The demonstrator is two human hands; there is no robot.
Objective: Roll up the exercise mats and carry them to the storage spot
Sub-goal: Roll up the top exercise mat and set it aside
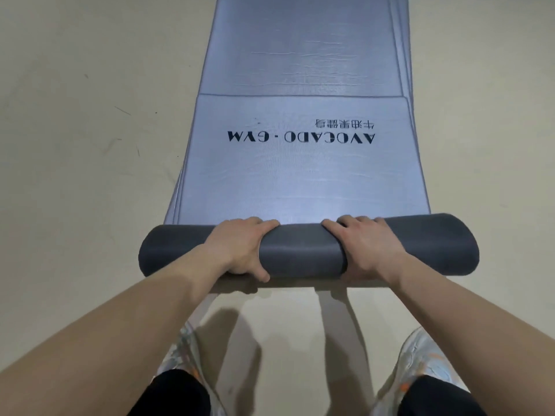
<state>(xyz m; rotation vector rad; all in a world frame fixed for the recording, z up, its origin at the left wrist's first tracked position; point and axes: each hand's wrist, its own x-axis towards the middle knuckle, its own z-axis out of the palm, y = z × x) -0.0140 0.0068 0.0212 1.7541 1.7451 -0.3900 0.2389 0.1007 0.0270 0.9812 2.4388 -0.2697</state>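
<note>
A grey-blue exercise mat (300, 175) printed AVOCADO-GYM lies flat on the floor, stretching away from me. Its near end is wound into a dark grey roll (303, 250) lying crosswise. My left hand (240, 247) grips the roll left of centre, fingers over the top and thumb on the near side. My right hand (366, 244) grips it right of centre in the same way. More mat edges show under the top one along its left and right sides, and a second flat mat (300, 49) continues beyond it.
Beige floor (90, 115) surrounds the mats on both sides. My two light patterned shoes (420, 361) and dark trouser legs stand just behind the roll at the bottom of the view.
</note>
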